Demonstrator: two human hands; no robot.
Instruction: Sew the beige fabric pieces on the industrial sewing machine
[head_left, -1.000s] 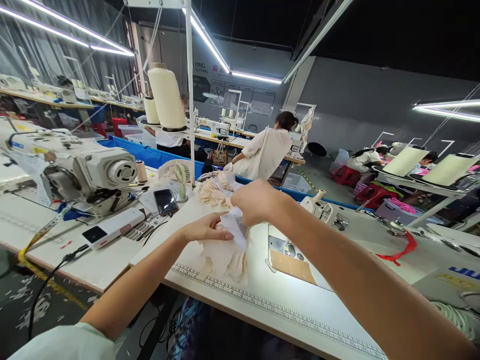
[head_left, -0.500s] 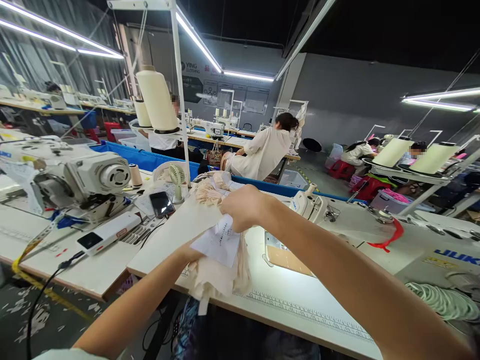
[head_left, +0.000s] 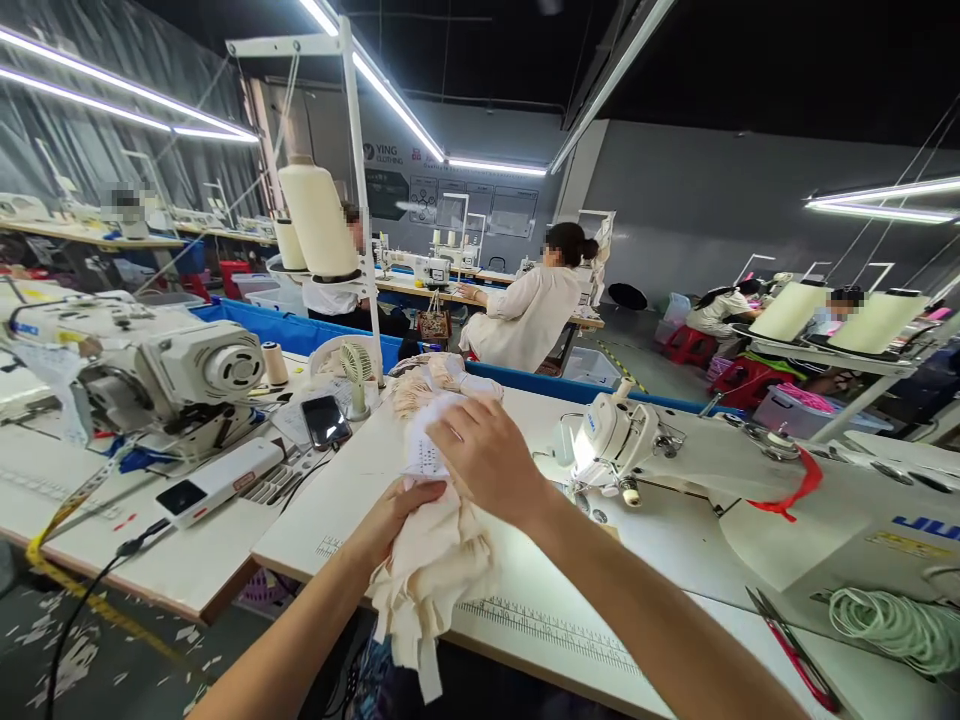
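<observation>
Two hands (head_left: 450, 480), one cream fabric bundle (head_left: 435, 570), one paper tag (head_left: 424, 455)

There is a single view, from a camera worn on the person's head, looking forward and down across the table (head_left: 675, 560) from its near edge. It sits close above the hands, which fill the lower middle of the picture. The sewing machine (head_left: 637, 440) stands just beyond them, to the right. Past the table, the view reaches far over the workshop to other seated people and the rear wall.
</observation>
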